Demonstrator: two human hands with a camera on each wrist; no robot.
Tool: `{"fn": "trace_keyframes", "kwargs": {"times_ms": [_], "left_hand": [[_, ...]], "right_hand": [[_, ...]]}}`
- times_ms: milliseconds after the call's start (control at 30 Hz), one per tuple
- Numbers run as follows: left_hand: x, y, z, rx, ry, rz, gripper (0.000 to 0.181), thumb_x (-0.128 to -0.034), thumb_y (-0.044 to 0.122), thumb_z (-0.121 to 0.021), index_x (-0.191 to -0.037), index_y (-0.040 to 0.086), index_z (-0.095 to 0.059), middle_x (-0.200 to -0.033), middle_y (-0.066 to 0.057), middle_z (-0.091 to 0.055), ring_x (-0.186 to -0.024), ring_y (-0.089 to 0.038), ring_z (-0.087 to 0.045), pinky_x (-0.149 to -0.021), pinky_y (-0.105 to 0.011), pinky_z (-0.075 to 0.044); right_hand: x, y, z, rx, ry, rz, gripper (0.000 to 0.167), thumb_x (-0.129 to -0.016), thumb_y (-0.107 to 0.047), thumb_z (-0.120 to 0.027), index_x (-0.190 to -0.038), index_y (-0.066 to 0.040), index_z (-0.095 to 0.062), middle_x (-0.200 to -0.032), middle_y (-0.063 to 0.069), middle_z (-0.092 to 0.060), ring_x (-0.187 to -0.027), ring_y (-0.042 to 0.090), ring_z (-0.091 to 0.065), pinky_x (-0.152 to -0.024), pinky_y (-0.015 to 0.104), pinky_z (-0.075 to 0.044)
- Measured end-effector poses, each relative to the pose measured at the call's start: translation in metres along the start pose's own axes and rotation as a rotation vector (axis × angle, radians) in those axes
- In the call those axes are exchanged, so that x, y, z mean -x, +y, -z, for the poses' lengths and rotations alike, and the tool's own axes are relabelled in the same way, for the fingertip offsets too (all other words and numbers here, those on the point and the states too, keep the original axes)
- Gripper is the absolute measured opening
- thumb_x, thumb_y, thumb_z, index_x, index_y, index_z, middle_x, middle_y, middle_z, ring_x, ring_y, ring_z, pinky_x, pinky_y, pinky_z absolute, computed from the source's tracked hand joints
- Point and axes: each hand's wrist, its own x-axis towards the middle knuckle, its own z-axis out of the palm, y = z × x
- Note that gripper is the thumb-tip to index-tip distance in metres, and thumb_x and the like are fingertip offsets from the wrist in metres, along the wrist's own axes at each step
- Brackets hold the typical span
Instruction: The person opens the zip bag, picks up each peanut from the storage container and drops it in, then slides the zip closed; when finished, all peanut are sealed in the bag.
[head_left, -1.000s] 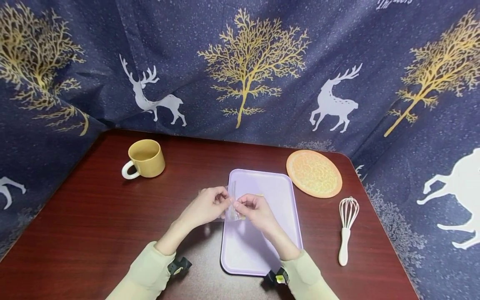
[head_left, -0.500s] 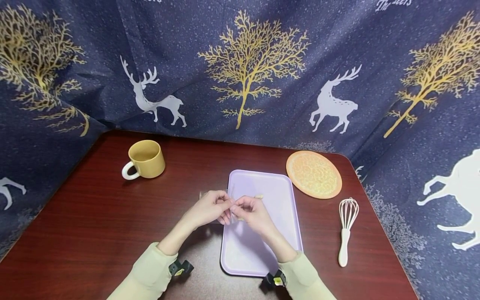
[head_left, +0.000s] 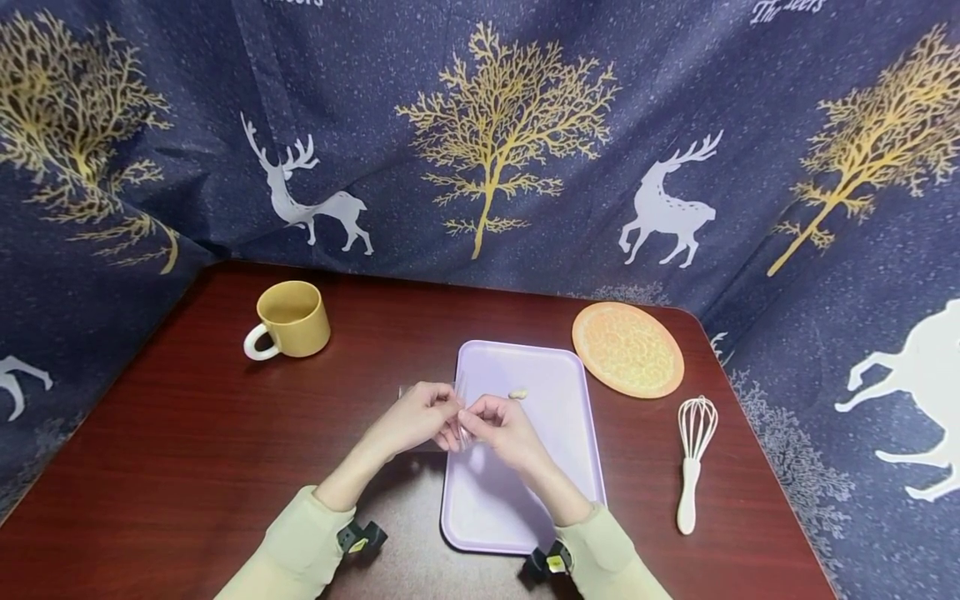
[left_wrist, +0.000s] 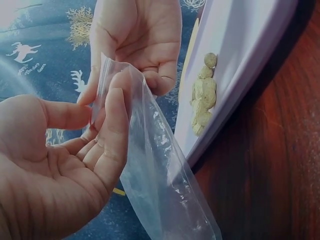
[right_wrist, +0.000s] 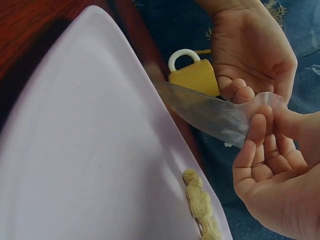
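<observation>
Far left, mug: a yellow mug (head_left: 303, 321) stands upright on the dark red-brown table (head_left: 165, 433), well apart from the hands, its white handle turned to the left.
Left sleeve: pale cream (head_left: 296, 542), with a small black device (head_left: 360, 540) strapped at the wrist.
Left hand: the left hand (head_left: 420, 417) pinches the ridged edge of a clear plastic bag between thumb and fingers.
Bag: the clear plastic bag (left_wrist: 155, 155) is held up between both hands at the left rim of the tray, its loose body reaching left past the rim, over the table.
Tray: a pale lilac tray (head_left: 487, 517) with rounded corners lies flat, partly beneath the hands.
Right hand: the right hand (head_left: 506, 429) also pinches the bag's edge, thumb against curled fingers, close against the other hand.
Peanuts: several tan peanuts in their shells (left_wrist: 204, 97) lie close together in the tray; from the head they show just beyond the right hand, partly hidden, so their number cannot be told.
Disc: an orange-rimmed, yellow-centred oval disc (head_left: 628, 348) lies just beside the tray's far right corner.
Far right, whisk: a cream whisk (head_left: 691, 467) lies on the table, wires pointing away from the person.
</observation>
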Motion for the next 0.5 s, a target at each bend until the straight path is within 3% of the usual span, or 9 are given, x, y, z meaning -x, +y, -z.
{"fn": "trace_keyframes", "kwargs": {"times_ms": [233,500], "left_hand": [[-0.0009,0.0010,-0.0013,-0.004,0.014,0.008,0.023,-0.0996,0.006,-0.045,-0.095,-0.008,-0.062,-0.068,-0.012,-0.067,-0.056,-0.020,-0.067,-0.057,-0.040,-0.058],[0.0006,0.0023,-0.0036,-0.003,0.027,0.006,0.024,-0.1005,0.006,-0.044,-0.097,-0.009,-0.063,-0.068,-0.011,-0.067,-0.056,-0.020,-0.067,-0.061,-0.048,-0.057]], "right_hand": [[-0.0006,-0.0011,-0.0008,-0.005,0.016,-0.016,0.021,-0.097,-0.007,-0.062,-0.093,0.014,-0.061,-0.076,-0.004,-0.064,-0.067,0.006,-0.058,-0.067,0.024,-0.048],[0.0008,-0.0002,-0.0025,-0.013,0.039,-0.027,0.022,-0.098,-0.008,-0.060,-0.091,0.013,-0.057,-0.073,-0.005,-0.056,-0.067,0.006,-0.052,-0.064,0.021,-0.042]]}}
